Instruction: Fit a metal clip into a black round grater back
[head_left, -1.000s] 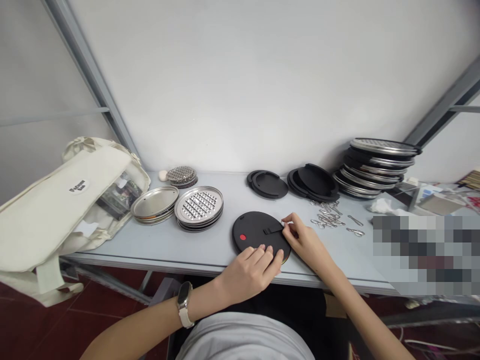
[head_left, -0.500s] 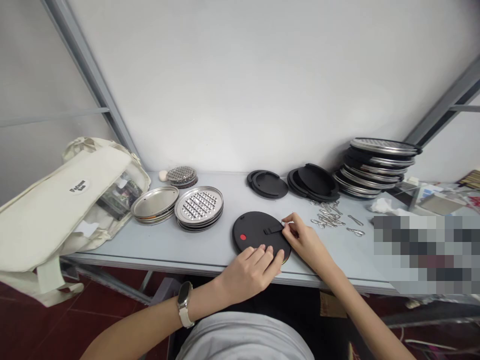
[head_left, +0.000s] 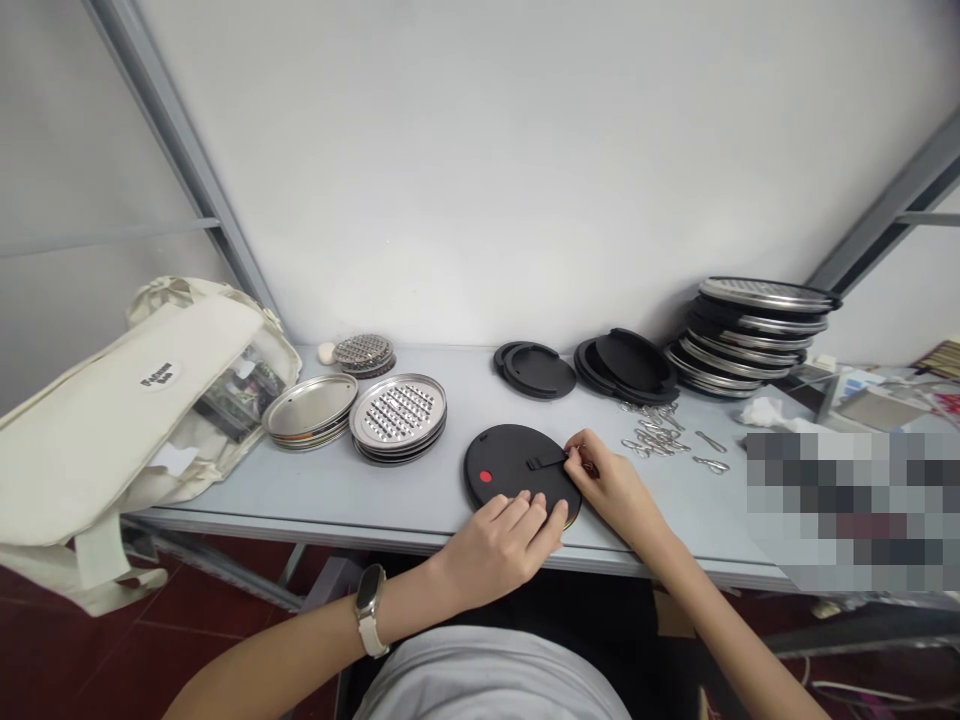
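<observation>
my left hand (head_left: 499, 545): fingers open, pressing flat on black round cover (head_left: 510, 455) | my right hand (head_left: 611, 490): fingertips (head_left: 575, 453) pinch small black tab (head_left: 541, 463), I think | cover seems stiff, light; hold by rim

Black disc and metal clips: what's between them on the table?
The person's right hand lies between the black disc and the metal clips, in the head view.

Grater plates (head_left: 397, 415) left of the disc (head_left: 502, 462), lids (head_left: 540, 370) behind it, metal clips (head_left: 649, 437) to its right
</observation>
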